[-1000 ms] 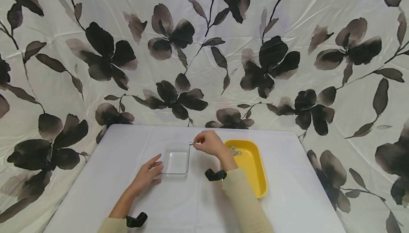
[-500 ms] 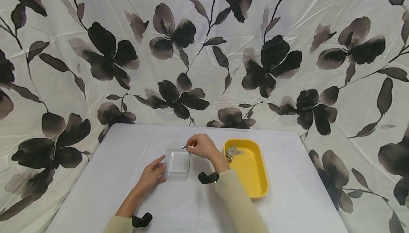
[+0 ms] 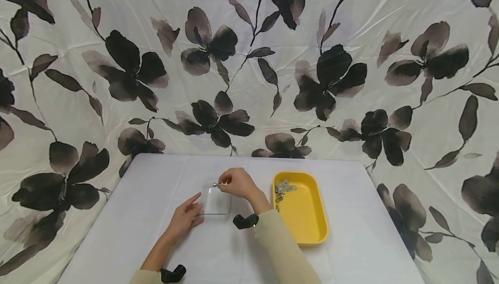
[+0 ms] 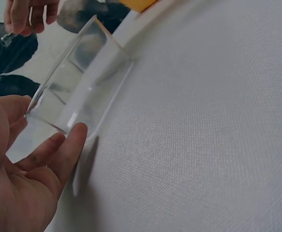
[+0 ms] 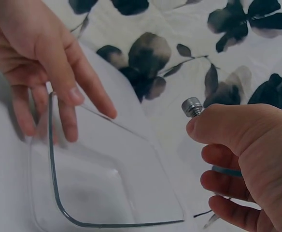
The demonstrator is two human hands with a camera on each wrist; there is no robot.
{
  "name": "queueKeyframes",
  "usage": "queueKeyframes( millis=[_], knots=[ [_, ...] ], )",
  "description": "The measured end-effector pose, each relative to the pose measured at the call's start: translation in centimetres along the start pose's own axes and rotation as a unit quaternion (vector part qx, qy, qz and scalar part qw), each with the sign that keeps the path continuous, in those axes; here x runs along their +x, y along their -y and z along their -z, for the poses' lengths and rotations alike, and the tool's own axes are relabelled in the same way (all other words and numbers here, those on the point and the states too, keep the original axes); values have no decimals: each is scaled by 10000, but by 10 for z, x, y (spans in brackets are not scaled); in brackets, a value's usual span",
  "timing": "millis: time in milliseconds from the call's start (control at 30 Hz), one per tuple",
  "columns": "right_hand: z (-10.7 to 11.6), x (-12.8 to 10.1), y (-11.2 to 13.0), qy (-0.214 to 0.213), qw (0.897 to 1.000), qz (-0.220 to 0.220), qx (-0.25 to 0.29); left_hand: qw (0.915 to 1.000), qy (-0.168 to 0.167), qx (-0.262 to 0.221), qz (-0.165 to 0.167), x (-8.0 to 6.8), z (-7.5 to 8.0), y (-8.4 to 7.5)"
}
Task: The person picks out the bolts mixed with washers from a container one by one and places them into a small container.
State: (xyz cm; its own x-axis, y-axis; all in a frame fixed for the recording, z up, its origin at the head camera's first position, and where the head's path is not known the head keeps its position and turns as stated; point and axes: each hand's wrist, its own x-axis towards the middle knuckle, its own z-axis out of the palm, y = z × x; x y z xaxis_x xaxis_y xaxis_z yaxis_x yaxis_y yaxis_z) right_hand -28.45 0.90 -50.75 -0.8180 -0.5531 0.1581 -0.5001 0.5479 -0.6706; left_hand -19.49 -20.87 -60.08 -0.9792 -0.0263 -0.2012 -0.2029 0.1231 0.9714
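A clear square plastic dish (image 3: 216,201) (image 4: 78,84) (image 5: 107,193) sits on the white table. My left hand (image 3: 186,215) (image 4: 30,159) (image 5: 44,63) rests against its left side with straight fingers touching the wall. My right hand (image 3: 236,183) (image 5: 247,159) hovers over the dish's far right corner and pinches a small silver bolt (image 3: 215,185) (image 5: 192,107) (image 4: 7,39), whose head sticks out to the left. The dish looks empty.
A yellow tray (image 3: 308,219) stands just right of the dish, with several small metal parts (image 3: 282,188) heaped in its far left corner. The white table (image 3: 351,232) is backed by a flower-printed cloth (image 3: 249,59) that hangs close behind and at both sides.
My right hand has carried the bolt leftward and down, from beside the dish's far right corner to above the dish. My left hand has stayed at the dish's left side.
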Motion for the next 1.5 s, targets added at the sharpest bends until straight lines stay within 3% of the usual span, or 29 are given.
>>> queueKeyframes(
  millis=[333, 700, 1167, 1233, 1333, 1500],
  knots=[
    [-6, 1, -2, 71, 9999, -88, -48, 9995, -28, -301, 3, 2, -6, 5],
    [-24, -9, -9, 253, 9993, -267, 72, 9988, 1, -486, 42, -8, -7, 17],
    [-2, -10, -19, 214, 9990, -349, 158, 9992, -217, -302, -115, -5, -2, 11],
    [3, -12, -20, 163, 9991, -359, 173, 9992, -268, -150, -258, -5, -1, 9],
    [12, -16, -25, 99, 9989, -418, 166, 9957, -570, 494, -542, -6, -1, 3],
    [29, -22, -34, 25, 9987, -505, 86, 9727, -1175, 1685, -1082, -12, -8, -13]
  ],
)
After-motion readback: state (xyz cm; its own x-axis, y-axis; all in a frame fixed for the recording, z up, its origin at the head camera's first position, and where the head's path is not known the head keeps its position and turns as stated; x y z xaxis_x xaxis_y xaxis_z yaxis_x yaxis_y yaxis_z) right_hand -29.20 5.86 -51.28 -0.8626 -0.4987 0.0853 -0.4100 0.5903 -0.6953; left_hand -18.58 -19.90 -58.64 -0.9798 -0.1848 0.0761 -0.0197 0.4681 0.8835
